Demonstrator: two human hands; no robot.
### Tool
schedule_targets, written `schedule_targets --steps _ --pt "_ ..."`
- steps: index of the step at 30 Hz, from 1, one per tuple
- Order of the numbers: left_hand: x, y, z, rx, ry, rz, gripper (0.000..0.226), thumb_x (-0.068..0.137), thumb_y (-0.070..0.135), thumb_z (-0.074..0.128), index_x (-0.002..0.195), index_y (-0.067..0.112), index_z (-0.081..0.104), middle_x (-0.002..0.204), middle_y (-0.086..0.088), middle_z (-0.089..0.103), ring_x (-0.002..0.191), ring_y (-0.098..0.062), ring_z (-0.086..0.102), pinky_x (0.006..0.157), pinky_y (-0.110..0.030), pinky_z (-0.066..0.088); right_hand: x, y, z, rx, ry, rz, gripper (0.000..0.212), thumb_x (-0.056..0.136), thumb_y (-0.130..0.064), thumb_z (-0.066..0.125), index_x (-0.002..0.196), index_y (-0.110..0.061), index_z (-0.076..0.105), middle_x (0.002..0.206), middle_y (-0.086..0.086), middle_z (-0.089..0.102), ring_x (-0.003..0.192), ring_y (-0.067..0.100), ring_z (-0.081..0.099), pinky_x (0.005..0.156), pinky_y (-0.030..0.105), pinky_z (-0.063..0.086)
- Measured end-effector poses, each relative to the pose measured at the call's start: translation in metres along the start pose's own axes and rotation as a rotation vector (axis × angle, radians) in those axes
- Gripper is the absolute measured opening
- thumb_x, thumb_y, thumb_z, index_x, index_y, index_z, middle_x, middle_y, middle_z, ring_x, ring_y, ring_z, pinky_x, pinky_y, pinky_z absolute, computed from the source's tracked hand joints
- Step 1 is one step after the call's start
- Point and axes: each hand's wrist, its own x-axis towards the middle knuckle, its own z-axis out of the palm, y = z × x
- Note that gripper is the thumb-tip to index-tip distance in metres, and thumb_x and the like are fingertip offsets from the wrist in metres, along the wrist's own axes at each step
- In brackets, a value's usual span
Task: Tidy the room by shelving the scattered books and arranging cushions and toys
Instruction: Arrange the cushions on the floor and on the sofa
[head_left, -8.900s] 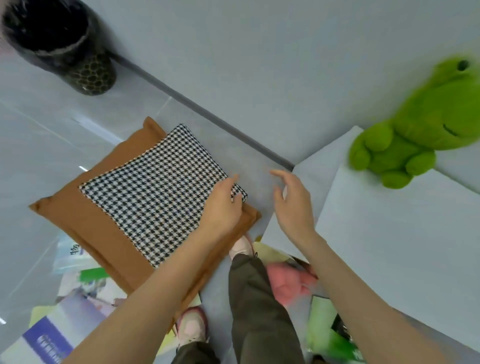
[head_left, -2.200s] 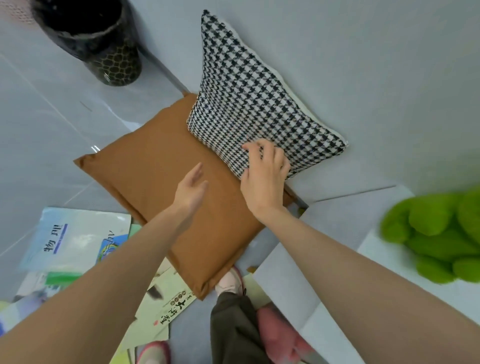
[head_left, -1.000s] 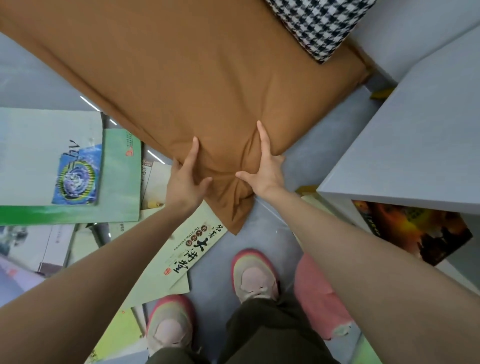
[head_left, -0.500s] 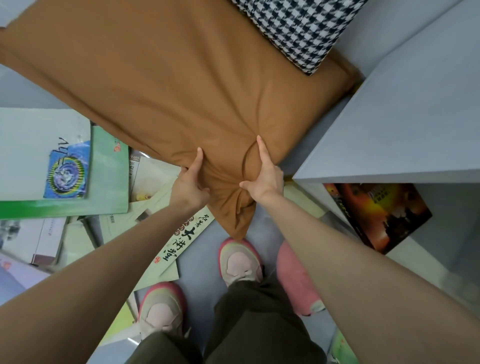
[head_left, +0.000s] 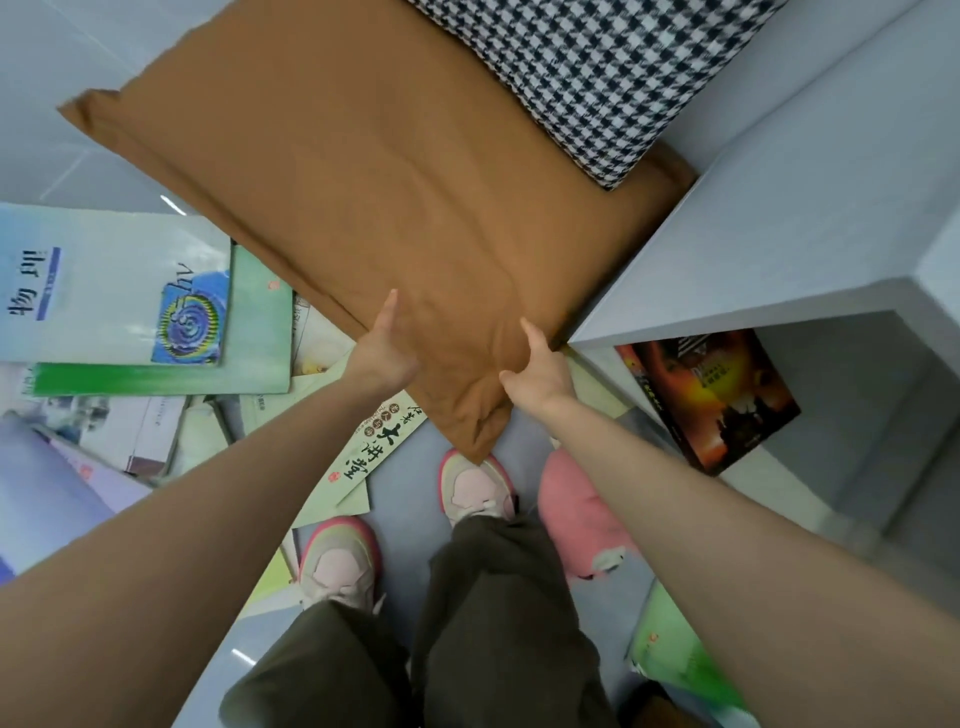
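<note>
Brown cushion (head_left: 374, 197) lay on a diagonal, its long side running from the far left corner down to the near corner, and that near corner pointed straight at the person's right shoe (head_left: 475, 486). It sat pressed up against the grey shelf (head_left: 779, 208) on the right. The checked cushion (head_left: 613, 73) rested on its far right part, touching it, with its top cut off by the frame.

Down in the shelf's open compartment stood one dark book with a red-orange cover (head_left: 711, 395), tilted over.

Both arms reached forward and down. Left hand (head_left: 382, 353) gripped the near left edge of the brown cushion, one digit laid up along the cloth and the rest of the fingers tucked out of sight beneath. Right hand (head_left: 540, 369) pinched the near right edge, the cloth bunched between thumb and fingers.

On the floor (head_left: 67, 62) to the left, a pale blue book (head_left: 104, 291) lay over a green book (head_left: 260, 332); a pale green booklet (head_left: 374, 447) poked out from under the cushion's near corner. A pink soft toy (head_left: 576, 519) lay just beside the right shoe.
</note>
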Motion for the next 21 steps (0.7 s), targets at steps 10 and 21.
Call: schedule_targets --steps 10,21 --pt "-0.166 0.030 -0.101 -0.343 0.290 -0.044 0.062 0.092 0.007 0.043 0.148 0.029 0.028 0.136 0.000 0.051 0.089 -0.022 0.060 0.081 -0.034 0.051 -0.168 -0.093 -0.044 0.016 -0.008 -0.226 0.046 0.091 -0.007 0.050 0.135 -0.019 0.049 0.133 0.011 0.051 0.117 0.020 0.051 0.099 0.026 0.037" --pt "-0.343 0.020 -0.201 -0.743 0.482 -0.261 0.051 0.097 0.023 0.045 0.147 0.027 0.032 0.148 -0.003 0.038 0.118 -0.023 0.051 0.089 -0.037 0.051 -0.340 -0.198 -0.050 -0.047 -0.181 -0.386 0.038 0.094 -0.007 0.050 0.131 -0.017 0.052 0.133 0.006 0.055 0.122 0.018 0.050 0.086 0.017 0.034"
